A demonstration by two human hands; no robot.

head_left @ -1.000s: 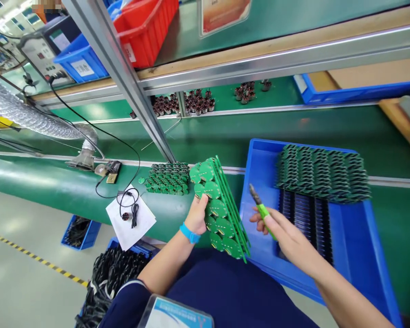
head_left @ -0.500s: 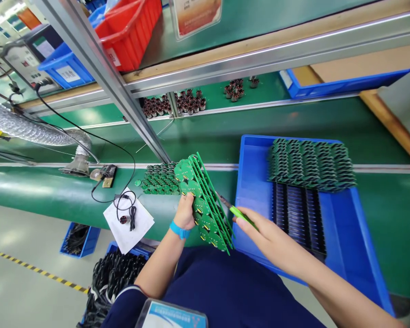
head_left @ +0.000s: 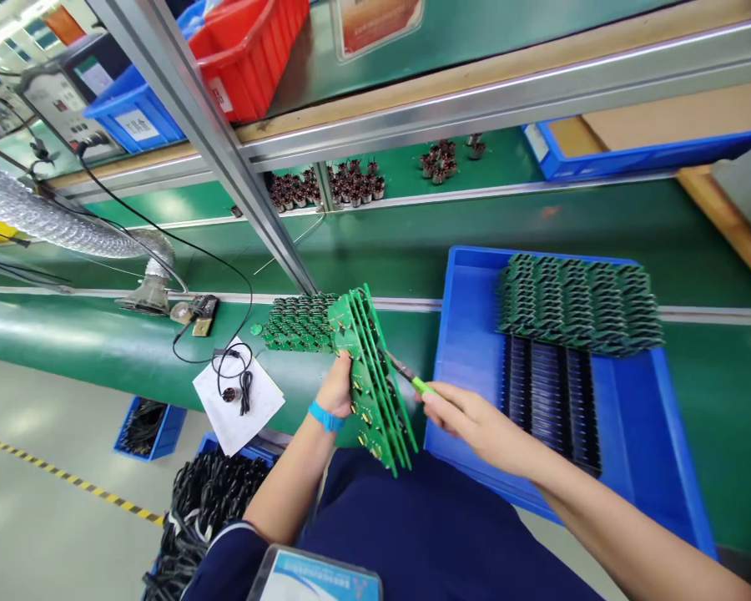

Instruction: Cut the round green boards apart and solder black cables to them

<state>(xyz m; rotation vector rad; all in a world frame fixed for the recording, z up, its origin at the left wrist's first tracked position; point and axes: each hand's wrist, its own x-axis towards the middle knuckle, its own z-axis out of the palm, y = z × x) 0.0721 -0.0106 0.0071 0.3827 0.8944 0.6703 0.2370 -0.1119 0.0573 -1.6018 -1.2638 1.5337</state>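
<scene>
My left hand [head_left: 338, 386] is closed on the lower left edge of a stack of green circuit boards [head_left: 375, 388]. The boards stand tilted and fanned slightly apart, lifted above the bench. In my right hand [head_left: 456, 411] is a slim green-handled tool [head_left: 422, 386] with a narrow dark tip; its exact kind is not clear. That tip touches or lies very near the stack's right side. Left of the stack, more circuit boards [head_left: 300, 321] lie in rows on the green bench.
A blue tray [head_left: 626, 401] on the right holds stacked green boards [head_left: 579, 305] and black slotted strips [head_left: 547, 401]. White paper [head_left: 234, 426] with a cabled part lies left. A metal post [head_left: 256, 209] rises behind. Blue bins of black cables [head_left: 209, 501] stand below.
The board stack has turned so its edges face me more, and its lower end has swung left. My right hand and the tool have shifted slightly left with it.
</scene>
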